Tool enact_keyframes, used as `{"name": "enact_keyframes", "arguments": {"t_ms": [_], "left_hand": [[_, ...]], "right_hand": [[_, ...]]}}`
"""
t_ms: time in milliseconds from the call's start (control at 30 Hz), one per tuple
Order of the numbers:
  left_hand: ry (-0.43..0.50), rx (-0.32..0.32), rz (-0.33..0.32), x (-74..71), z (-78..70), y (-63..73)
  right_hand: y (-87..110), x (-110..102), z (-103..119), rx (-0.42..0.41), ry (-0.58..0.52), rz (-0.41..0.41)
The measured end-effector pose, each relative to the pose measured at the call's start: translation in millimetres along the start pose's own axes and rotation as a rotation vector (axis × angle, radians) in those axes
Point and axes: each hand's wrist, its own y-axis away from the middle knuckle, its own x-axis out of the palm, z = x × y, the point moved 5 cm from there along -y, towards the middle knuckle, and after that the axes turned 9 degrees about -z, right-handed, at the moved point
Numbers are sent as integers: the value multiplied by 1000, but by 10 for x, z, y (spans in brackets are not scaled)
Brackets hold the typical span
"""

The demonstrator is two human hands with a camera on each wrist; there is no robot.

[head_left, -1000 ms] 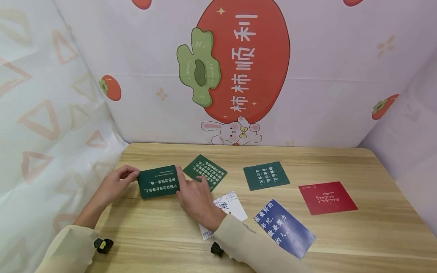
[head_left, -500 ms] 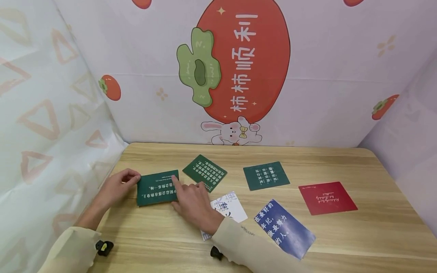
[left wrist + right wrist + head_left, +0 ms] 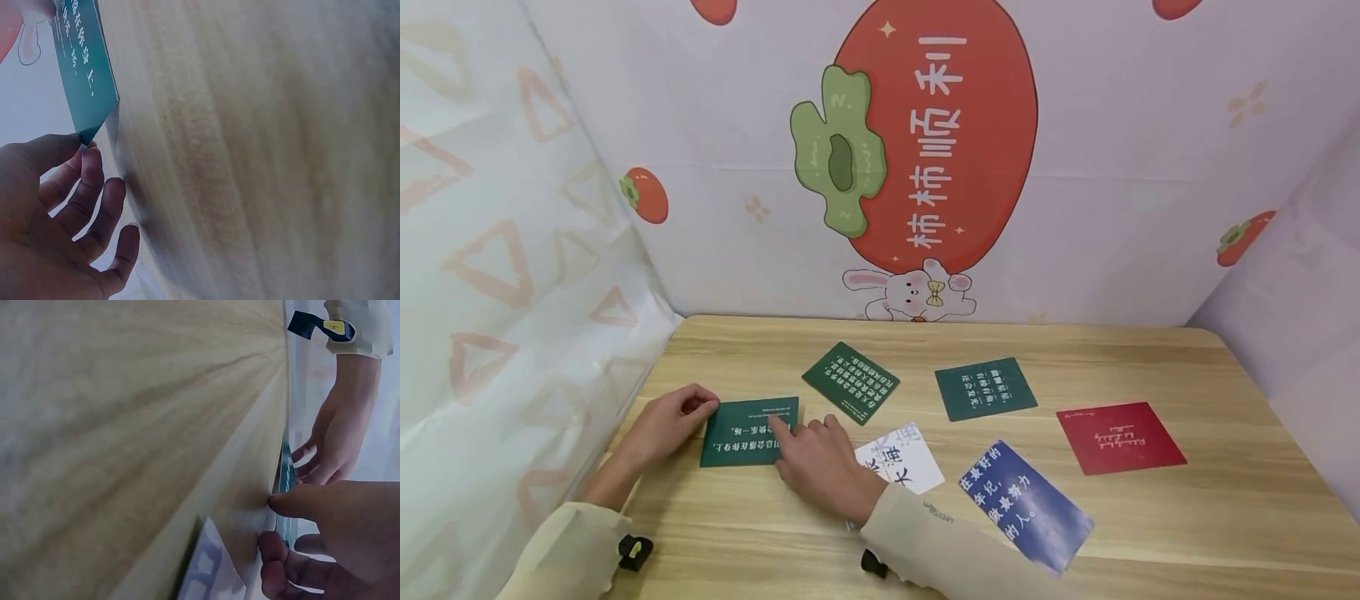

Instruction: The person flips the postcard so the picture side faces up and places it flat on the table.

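Note:
A dark green card (image 3: 737, 437) with white Chinese writing lies at the left of the wooden table. My left hand (image 3: 662, 429) pinches its left corner between thumb and fingertips, as the left wrist view shows on the card (image 3: 94, 81). From the other side, my right hand (image 3: 827, 467) reaches over, its straight index finger touching the card's face and covering part of the writing. The right thumb (image 3: 294, 501) sits down at the card's edge. Beneath the right hand is a white card (image 3: 917, 458) with blue characters, partly hidden by hand and sleeve.
Behind the right hand lies a second green card (image 3: 850, 379). Farther right are another green card (image 3: 985, 387), a red card (image 3: 1120, 437) and a blue card (image 3: 1030, 508). A printed backdrop (image 3: 1097, 250) rises along the table's (image 3: 1225, 517) back edge.
The green card and both hands have come nearer to me. The right index finger has slid from the card's top right corner further onto its face.

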Motion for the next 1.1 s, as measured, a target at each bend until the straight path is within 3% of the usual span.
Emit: {"name": "enact_keyframes", "arguments": {"t_ms": [400,733,900,1100], "left_hand": [[-28,20,-6,67,23,18],[-76,12,-41,40,-20,-21],[-71,29,-64,23,-176,-89],[-60,56,-74,72,-478,-212]], "right_hand": [[27,54,67,-32,70,19],[4,-102,-157,28,-42,-54],[-7,-243,-381,65,-29,-104],[18,-376,-714,123,-38,-125]]}}
